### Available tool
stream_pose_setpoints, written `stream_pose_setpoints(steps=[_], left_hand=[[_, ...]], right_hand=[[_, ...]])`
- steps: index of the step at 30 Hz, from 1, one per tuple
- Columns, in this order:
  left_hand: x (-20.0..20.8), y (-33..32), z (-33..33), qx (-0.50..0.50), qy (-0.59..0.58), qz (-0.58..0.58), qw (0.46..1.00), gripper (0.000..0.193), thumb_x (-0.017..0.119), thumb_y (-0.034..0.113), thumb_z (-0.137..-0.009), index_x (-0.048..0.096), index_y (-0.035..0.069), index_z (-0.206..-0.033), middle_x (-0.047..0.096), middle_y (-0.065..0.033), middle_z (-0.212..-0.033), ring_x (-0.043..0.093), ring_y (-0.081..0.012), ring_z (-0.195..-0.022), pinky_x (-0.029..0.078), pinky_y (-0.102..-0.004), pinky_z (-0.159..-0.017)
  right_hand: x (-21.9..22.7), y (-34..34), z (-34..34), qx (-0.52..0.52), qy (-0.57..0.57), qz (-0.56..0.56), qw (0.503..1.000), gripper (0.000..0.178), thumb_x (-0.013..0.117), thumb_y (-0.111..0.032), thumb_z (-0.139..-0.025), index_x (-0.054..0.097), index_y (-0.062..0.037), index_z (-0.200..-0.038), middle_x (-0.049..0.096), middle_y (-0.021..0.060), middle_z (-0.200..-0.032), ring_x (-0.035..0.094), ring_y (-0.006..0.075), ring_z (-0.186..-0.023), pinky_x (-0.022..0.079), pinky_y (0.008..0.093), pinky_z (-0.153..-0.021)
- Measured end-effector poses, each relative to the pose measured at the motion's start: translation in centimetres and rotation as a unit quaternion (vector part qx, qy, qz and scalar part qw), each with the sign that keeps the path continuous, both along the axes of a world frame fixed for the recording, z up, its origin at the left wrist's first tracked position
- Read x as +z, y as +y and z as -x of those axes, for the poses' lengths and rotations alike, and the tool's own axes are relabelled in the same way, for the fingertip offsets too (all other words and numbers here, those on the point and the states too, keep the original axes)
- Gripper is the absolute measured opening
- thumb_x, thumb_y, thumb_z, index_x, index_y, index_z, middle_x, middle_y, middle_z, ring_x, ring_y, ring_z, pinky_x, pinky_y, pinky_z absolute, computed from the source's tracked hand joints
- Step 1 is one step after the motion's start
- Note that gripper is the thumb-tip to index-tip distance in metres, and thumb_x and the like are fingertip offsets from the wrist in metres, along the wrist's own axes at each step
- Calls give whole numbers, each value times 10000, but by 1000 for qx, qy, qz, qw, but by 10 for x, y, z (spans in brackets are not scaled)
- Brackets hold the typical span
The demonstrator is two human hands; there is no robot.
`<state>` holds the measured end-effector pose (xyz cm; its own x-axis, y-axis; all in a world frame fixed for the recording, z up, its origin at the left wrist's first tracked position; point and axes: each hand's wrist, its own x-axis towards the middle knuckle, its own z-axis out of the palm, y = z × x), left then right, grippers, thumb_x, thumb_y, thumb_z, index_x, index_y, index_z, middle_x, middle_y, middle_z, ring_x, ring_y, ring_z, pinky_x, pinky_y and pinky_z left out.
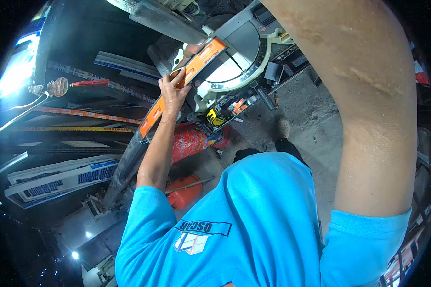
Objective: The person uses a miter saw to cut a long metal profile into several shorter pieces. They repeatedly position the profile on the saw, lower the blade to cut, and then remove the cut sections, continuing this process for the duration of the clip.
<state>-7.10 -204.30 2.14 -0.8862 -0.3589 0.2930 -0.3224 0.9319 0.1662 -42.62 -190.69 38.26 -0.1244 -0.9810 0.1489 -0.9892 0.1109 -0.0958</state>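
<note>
Grip: left hand clamped on an orange-faced bar, fingers curled over its far edge, thumb at the near side. Right hand: out of sight; only the right forearm shows, raised past the upper edge, so I cannot tell what that hand does or holds.

Bar: lies slantwise, upper end on the mitre saw near the dark slot in its pale round table; the lower end reaches out to the left, over or beside a dark beam. Contact there cannot be made out.

Risks, my judgement: one visible hand steadies a long piece, so the bar could twist or creep if the saw were to bite while pressure is uneven. A poorly borne lower end could sag and lift the upper end off its seat. The smooth-looking orange face may let the fingers slip. Most serious: the bare hand sits close to the saw, and any slide toward the slot would narrow that margin.

Surroundings: yellow-and-black item just below the saw; red wrapped bundle beneath the left forearm; red container lower; white profiles stacked at left, where a snag on the bar seems possible.
</note>
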Motion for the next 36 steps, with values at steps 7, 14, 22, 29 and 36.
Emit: stream_pose_setpoints(steps=[7,14,22,29,36], left_hand=[[2,4,-1,1,5,6,1000,742,881,138,-634,717,269,-1345,592,-125,-1254,531,-349,-1110,482,-444,-1017],[3,12,2,19,1,26,999,724,875,136,-662,709,266,-1355,589,-144,-1260,534,-366,-1128,480,-453,-1022],[0,9,2,19,0,22,1000,724,878,140,-669,705,280,-1358,592,-158,-1255,534,-368,-1131,480,-457,-1023],[2,12,0,19,-2,18,1000,717,878,134,-670,710,273,-1354,593,-154,-1275,535,-366,-1140,483,-456,-1027],[4,13,-1,8,19,33,999,685,875,150,-690,715,279,-1343,608,-161,-1251,544,-372,-1123,486,-460,-1012]], right_hand=[[1,-6,-8,1,0,5,1000,336,585,-331,-1001,726,-57,-1135,728,152,-1041,655,280,-902,519,443,-787],[5,-5,-13,0,3,11,1000,332,578,-325,-1008,726,-50,-1122,727,154,-1026,652,279,-889,519,442,-778],[7,-6,-16,0,-1,20,1000,330,569,-318,-1015,725,-43,-1108,725,156,-1010,648,278,-874,520,441,-768],[5,-5,-17,-6,-5,26,1000,328,562,-312,-1021,724,-36,-1095,724,158,-995,645,277,-862,520,440,-759],[6,-7,-27,-18,-5,42,999,328,555,-306,-1027,723,-29,-1083,723,160,-980,642,276,-849,520,439,-750]])
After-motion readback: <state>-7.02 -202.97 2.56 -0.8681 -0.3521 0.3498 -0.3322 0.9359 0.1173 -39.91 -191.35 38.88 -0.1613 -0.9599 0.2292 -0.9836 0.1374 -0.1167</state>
